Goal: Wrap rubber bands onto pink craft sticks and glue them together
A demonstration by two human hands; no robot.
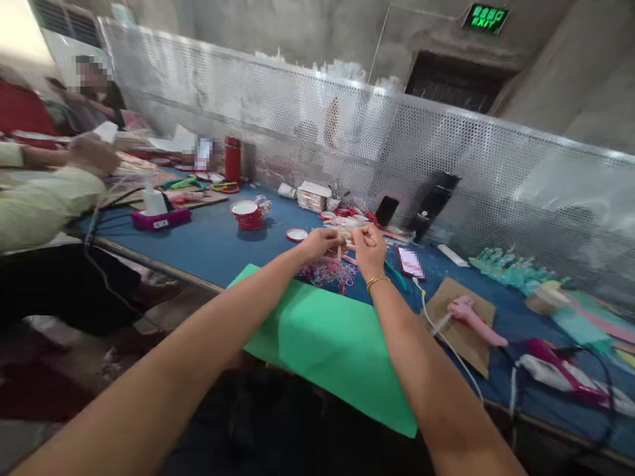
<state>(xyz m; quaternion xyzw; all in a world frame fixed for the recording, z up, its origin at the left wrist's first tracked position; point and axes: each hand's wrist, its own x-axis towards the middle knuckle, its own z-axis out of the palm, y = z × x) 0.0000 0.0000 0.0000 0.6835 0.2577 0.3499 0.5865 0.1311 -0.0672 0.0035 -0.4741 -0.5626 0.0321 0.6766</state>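
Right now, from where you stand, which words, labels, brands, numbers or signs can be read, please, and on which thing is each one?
"EXIT": green lit sign on the wall.
"出口": same sign, above; the characters before it are blurred.
Label on the purple tray: too small to read.
White mark on the tall black object: unreadable.
Phone screen: pixelated.

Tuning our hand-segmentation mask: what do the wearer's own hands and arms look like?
Left hand and right hand ungloved. The right wrist wears a gold-coloured chain bracelet; no band shows on the left. No sleeves in view.
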